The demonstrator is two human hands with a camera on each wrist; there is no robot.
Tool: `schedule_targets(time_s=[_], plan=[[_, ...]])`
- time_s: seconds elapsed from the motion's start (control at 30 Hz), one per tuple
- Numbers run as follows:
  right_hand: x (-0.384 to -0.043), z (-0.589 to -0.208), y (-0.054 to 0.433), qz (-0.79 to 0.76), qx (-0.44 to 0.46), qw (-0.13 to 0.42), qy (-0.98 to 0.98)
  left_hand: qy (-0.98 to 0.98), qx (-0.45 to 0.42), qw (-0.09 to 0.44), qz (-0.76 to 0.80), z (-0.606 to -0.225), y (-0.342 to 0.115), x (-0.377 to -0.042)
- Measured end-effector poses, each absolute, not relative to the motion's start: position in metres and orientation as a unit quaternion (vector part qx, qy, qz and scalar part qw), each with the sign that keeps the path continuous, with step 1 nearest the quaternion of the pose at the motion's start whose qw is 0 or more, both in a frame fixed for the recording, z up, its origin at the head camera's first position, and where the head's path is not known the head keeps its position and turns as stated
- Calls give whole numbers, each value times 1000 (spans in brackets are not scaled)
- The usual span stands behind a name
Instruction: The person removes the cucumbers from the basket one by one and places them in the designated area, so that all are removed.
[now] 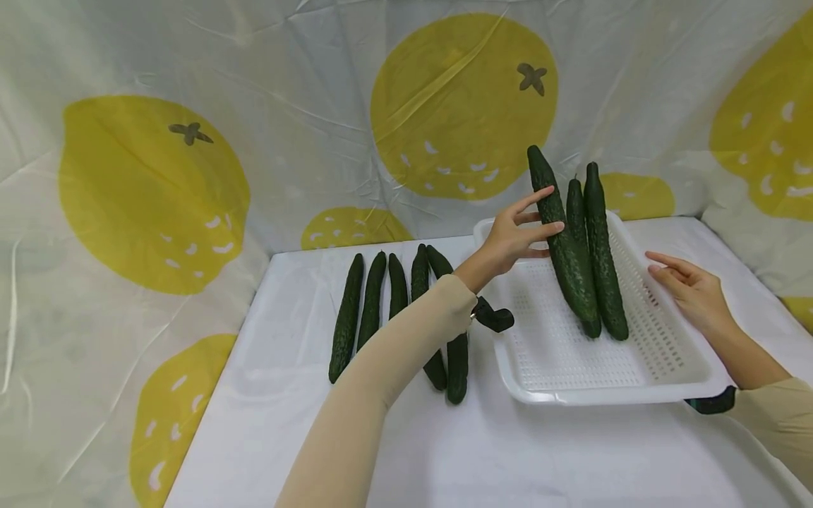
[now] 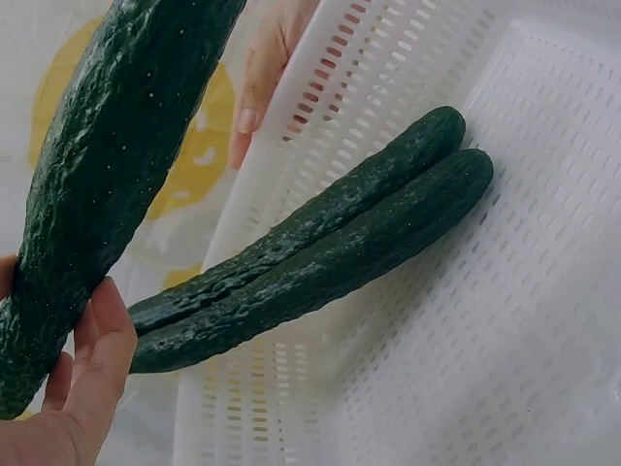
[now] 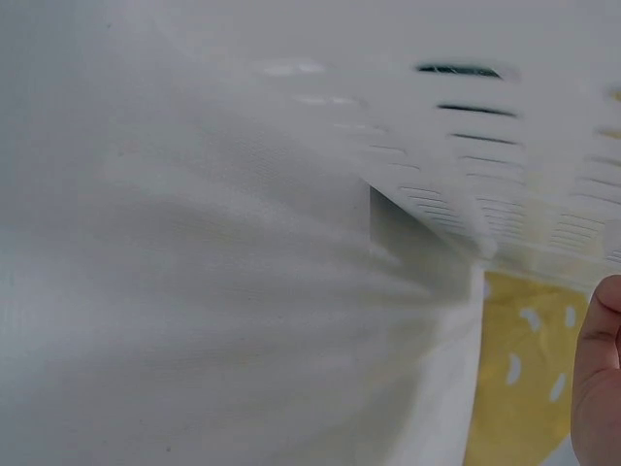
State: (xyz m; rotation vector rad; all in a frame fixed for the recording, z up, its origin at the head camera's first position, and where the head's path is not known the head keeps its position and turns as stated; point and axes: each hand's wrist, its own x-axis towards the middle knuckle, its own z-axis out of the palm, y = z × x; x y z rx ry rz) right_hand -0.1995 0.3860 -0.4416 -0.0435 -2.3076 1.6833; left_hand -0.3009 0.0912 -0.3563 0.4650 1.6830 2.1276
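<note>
My left hand (image 1: 508, 238) grips a long dark green cucumber (image 1: 574, 279) with thumb and fingers around its upper half. This cucumber slants over the white plastic basket (image 1: 540, 381). Two more cucumbers (image 2: 330, 262) lie side by side in the basket, their far ends propped up on its back rim. Beside the basket's right wall is my right hand (image 1: 695, 293), its fingers extended along the outside of the rim. Only part of that hand (image 3: 597, 379) shows at the edge of the right wrist view, close to the slotted wall.
Several cucumbers (image 1: 346, 317) lie in a row on the white-covered table (image 1: 267, 423), left of the basket and partly hidden by my left forearm. A pale cloth with yellow fruit prints (image 1: 464, 106) hangs behind and around the table.
</note>
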Motion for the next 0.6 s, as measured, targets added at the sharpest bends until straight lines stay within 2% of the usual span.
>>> schedule_targets(time_s=[0.27, 0.6], plan=[[-199, -441, 386, 586, -22, 137, -798, 601, 178, 208, 751, -344, 76, -299], [-198, -442, 387, 580, -24, 142, -802, 620, 204, 199, 731, -342, 45, -298]])
